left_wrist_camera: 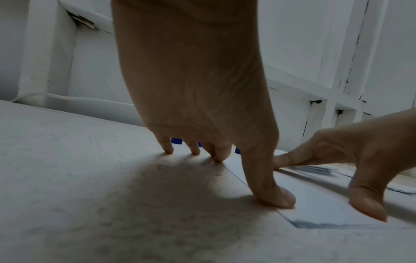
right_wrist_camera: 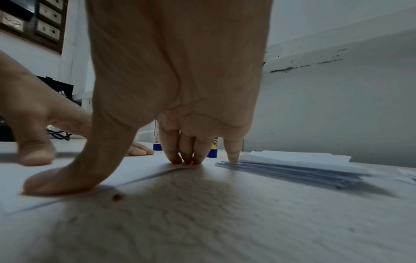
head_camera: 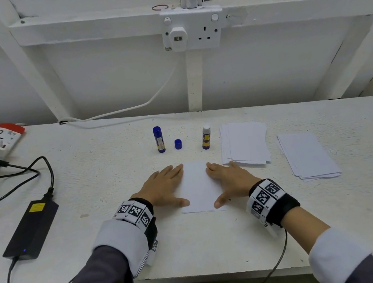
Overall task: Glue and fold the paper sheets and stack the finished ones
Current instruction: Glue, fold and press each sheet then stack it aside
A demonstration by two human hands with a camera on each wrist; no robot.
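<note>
Folded paper sheet [head_camera: 197, 186]: white, flat, narrow upright rectangle, layered lower edge, on table centre between both hands. Left hand [head_camera: 165, 187] flat, fingers straight, thumb tip on sheet's left edge; grips nothing. Right hand [head_camera: 231, 179] same, splayed, thumb on right edge, little finger touching paper stack [head_camera: 244, 143]. Second stack [head_camera: 307, 155] further right. Table [head_camera: 102, 181] white, matte, rough. Capped glue stick [head_camera: 159, 139], loose blue cap [head_camera: 178, 144], uncapped glue stick [head_camera: 206, 137] upright behind sheet.
</note>
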